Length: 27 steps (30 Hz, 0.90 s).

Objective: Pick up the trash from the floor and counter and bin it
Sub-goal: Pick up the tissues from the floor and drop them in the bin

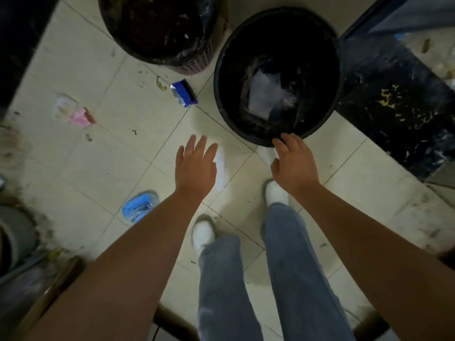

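A round black bin (337, 70) stands on the tiled floor ahead of me, with clear plastic trash (266, 94) lying inside. My right hand (293, 163) hovers at the bin's near rim, fingers spread and empty. My left hand (195, 166) is open over the bare floor, holding nothing. Left of the bin lies a blue and silver wrapper (183, 92). A pink and clear wrapper (72, 112) lies further left. A light blue packet (139, 209) rests on the floor beside my left forearm.
A second bin (206, 50) with a black liner and pink mesh wall stands at the back. A dark marbled counter (398, 99) runs along the right. My legs in jeans and white shoes (203, 233) stand below. A grey container (14, 235) sits at the left edge.
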{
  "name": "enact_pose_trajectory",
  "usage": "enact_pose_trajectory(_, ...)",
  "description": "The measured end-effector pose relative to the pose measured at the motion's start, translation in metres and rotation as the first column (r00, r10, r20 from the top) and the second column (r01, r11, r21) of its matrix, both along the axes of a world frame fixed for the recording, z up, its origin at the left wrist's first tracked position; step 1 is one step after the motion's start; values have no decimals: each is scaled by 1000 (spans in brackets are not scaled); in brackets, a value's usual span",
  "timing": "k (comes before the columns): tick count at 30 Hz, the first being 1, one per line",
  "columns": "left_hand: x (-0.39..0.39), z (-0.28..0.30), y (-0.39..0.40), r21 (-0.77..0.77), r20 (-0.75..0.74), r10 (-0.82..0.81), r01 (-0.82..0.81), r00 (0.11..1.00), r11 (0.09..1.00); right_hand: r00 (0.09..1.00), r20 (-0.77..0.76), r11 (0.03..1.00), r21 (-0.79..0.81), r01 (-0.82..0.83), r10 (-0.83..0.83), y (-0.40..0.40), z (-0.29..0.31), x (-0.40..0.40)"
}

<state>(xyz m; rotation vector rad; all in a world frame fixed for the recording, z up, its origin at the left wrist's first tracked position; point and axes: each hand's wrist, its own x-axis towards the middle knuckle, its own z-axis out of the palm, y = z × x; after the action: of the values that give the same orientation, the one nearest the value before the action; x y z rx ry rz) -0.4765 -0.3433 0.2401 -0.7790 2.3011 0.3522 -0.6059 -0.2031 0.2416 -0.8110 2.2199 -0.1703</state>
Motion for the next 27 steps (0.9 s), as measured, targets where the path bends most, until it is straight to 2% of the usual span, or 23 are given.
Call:
enact_pose_trajectory(2,38,-3,-2,12,75,31,-32,997,999,1000,4,999,43,18,-18,10,-6,24)
enact_pose_trajectory(6,101,-20,-8,48,140,30,-37,990,998,999,-19,969,243,48,-45,32,-32,64)
enact_pose_trajectory(11,136,-76,-14,79,58,-15,10,998,997,984,-82,924,338,180,-161,34,-88,104)
enact_pose_trajectory(15,136,-149,-11,100,4,35,-36,999,994,972,-120,905,356,233,-203,32,-155,111)
enact_pose_trajectory(20,128,-253,3,122,-59,151,-143,987,982,916,-215,870,299,393,-340,37,-250,95)
enact_pose_trajectory(24,133,-321,11,106,-73,43,-36,996,994,856,-258,840,209,501,-447,42,-303,79)
enact_pose_trajectory(27,144,-353,8,65,-107,-32,39,994,997,854,-333,867,162,470,-401,44,-323,80)
